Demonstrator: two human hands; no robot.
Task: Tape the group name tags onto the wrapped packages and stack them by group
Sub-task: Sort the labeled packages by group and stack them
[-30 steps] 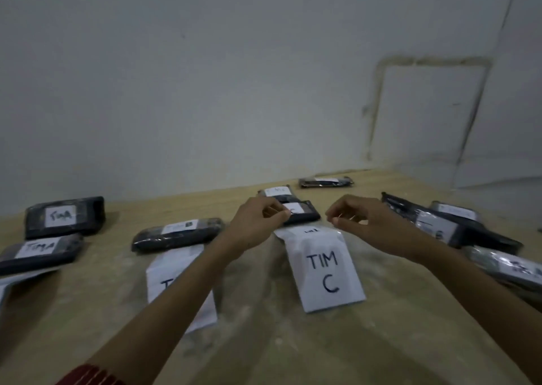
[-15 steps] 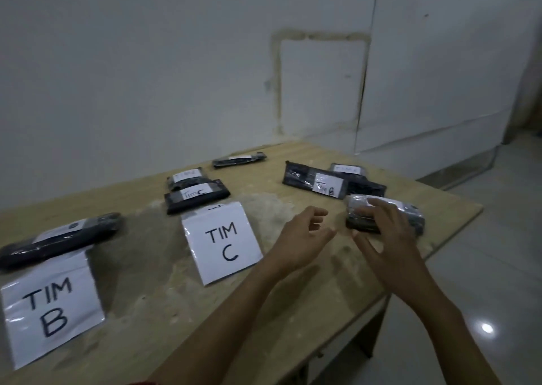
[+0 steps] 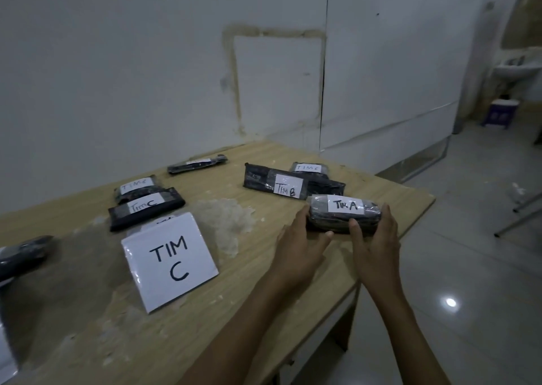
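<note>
A black wrapped package tagged "TIM A" (image 3: 343,213) lies near the table's right edge. My left hand (image 3: 299,245) holds its left end and my right hand (image 3: 374,244) holds its right end and front side. Behind it lie a package tagged "TIM B" (image 3: 272,180) and one tagged "TIM C" (image 3: 309,168). Two packages tagged "TIM C" (image 3: 146,208) (image 3: 136,186) sit by the large white "TIM C" sheet (image 3: 170,260). Another thin package (image 3: 198,164) lies near the wall.
The wooden table (image 3: 205,326) ends just right of my hands, with tiled floor beyond. A dark package (image 3: 23,254) lies at the far left edge. A purple stool (image 3: 498,112) and a sink stand in the far right background.
The view has swung right from the "TIM C" pile. Both hands moved from there to the "TIM A" package and now hold its two ends.
</note>
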